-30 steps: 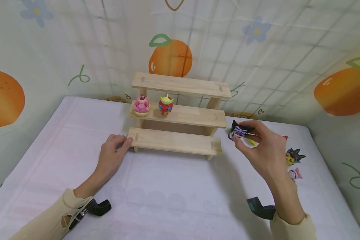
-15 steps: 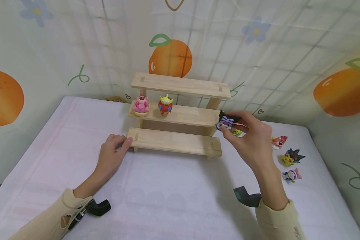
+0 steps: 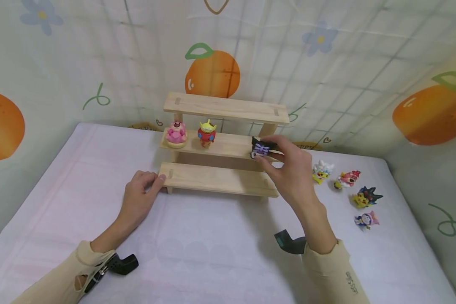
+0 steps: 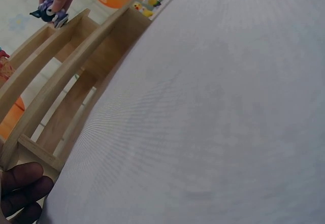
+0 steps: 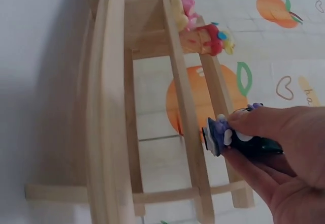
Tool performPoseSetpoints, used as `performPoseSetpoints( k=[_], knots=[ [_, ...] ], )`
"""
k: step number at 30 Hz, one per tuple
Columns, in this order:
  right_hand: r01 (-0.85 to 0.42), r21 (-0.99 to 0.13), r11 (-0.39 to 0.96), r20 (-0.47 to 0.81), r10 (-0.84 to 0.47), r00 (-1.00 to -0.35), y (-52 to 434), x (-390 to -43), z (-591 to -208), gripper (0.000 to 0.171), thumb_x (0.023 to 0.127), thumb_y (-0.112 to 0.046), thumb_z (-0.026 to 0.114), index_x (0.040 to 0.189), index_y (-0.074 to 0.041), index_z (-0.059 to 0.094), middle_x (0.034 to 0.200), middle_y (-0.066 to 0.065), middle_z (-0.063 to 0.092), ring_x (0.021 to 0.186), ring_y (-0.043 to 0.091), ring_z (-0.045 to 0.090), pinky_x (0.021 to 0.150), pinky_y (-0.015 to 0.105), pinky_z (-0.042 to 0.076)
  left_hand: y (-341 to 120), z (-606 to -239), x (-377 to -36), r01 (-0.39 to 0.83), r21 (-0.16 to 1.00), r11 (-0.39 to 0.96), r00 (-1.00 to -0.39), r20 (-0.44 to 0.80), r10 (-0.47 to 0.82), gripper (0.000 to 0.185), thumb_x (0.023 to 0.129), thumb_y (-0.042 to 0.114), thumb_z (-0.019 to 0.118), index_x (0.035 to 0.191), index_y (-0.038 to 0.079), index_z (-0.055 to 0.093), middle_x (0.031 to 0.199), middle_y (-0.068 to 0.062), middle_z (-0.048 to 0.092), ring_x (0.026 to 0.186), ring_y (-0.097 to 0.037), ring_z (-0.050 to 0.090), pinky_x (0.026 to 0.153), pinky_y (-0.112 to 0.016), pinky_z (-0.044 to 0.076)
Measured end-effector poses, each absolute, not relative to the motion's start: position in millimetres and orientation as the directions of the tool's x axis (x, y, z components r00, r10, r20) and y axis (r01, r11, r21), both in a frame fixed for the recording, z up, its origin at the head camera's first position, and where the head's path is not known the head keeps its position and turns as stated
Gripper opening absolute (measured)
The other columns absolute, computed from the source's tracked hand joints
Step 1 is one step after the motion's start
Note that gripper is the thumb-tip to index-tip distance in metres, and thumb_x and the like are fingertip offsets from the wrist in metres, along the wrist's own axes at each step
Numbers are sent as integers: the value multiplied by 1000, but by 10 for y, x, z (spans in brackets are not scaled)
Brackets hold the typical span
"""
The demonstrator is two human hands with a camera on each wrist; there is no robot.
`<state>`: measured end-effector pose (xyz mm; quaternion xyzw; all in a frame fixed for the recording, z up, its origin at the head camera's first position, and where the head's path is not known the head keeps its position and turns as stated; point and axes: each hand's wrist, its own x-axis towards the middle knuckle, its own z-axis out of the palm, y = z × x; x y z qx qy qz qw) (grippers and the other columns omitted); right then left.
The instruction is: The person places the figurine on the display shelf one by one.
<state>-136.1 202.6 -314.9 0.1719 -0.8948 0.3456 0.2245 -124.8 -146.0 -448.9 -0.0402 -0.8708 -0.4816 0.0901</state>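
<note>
Your right hand point(image 3: 293, 166) pinches the dark figurine point(image 3: 260, 148) at the middle shelf point(image 3: 228, 145)'s right part, contact unclear, left hand point(image 3: 138, 194) holding the wooden rack point(image 3: 213, 176)'s bottom-left end; figurine probably light, stiff, slickish, best gripped round the body.

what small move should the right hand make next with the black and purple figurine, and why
Probably ease the black-and-purple figurine down onto the pale wooden middle shelf before letting go: the right hand pinches it by a bare stretch there, right of the red, yellow-topped figurine, and whether its base touches the wood is unclear.
</note>
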Motion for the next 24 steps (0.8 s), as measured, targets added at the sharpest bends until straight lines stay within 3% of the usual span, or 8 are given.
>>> performPoseSetpoints(
  k=[8,24],
  knots=[
    [-477,-630,613,504,-144,-851,1887,-1473,-3220,42,86,5,83,125,2,67,123,14,74,111,30,75,90,33,59,-1469,-4503,-1255,160,830,534,-979,202,-21,36,108,35,59,89,10,75,103,-12,65,95,-21,52,81,-39,40],
    [-411,-652,637,434,-131,-891,1809,-1588,-3263,43,93,-4,79,133,-6,63,129,12,71,118,29,72,93,39,60,-1467,-4505,-1267,148,838,525,-982,186,-19,35,108,35,60,89,9,75,105,-12,65,98,-22,53,84,-40,41]
  ],
)
